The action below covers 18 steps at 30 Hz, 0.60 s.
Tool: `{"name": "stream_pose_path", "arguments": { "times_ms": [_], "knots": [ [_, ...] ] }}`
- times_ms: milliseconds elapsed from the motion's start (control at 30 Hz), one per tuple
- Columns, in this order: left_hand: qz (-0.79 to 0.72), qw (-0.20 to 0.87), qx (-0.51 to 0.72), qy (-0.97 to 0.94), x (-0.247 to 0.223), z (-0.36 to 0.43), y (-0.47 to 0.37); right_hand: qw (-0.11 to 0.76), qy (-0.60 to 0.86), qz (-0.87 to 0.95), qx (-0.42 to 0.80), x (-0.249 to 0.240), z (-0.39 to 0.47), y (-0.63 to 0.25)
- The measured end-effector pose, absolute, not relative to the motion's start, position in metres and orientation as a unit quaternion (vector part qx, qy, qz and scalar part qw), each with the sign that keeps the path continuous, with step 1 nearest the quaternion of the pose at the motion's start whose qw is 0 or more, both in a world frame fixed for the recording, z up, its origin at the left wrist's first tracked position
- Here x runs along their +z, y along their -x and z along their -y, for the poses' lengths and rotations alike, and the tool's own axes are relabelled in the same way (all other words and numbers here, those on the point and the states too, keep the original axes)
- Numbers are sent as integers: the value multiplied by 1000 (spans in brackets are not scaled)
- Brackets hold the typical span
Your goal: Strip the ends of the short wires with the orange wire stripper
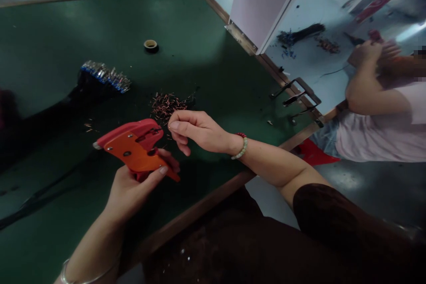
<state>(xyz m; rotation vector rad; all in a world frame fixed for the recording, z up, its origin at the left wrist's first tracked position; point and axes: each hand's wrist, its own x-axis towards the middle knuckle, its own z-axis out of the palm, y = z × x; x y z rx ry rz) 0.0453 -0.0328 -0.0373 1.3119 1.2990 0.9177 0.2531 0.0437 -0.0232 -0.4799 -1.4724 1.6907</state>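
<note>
On the green tabletop point(199, 31), largest first: one black wire bundle point(49, 111) lying at left, its far end tipped with a row of blue-and-metal terminals point(104, 76). One pile of short copper bits point(166, 104) mid-table, a few strays left of it. One small tape roll point(151, 45) further back, well apart from the rest. Three or so dark metal clamps point(296, 97) at the right edge.

In hand: one red-orange crimper point(136, 148), held above the tabletop near its front edge, just in front of the copper pile. Flat orange side plate with dark rivets, red body behind, metal nose pointing left, a dark slot on top.

Left hand point(133, 188) grips the crimper from below, fingers wrapped tight round the handles, thumb across the orange plate. Right hand point(196, 131) sits at the crimper's top right end, thumb and forefinger pinched together at the slot; whatever is between them is too small to make out. Bead bracelet point(242, 146) on the right wrist, thin bangle point(80, 277) on the left.

Nothing blocks the crimper; the right hand covers part of the copper pile's near edge.

Another person point(376, 115) sits at right beyond the tabletop, arm raised.
</note>
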Motion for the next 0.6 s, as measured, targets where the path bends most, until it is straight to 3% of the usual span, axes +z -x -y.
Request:
{"name": "stream_pose_path", "arguments": {
  "times_ms": [600],
  "knots": [
    [-432, 575, 371, -587, -49, 32, -38, 355, 210, 605, 681, -20, -45, -258]
  ]
}}
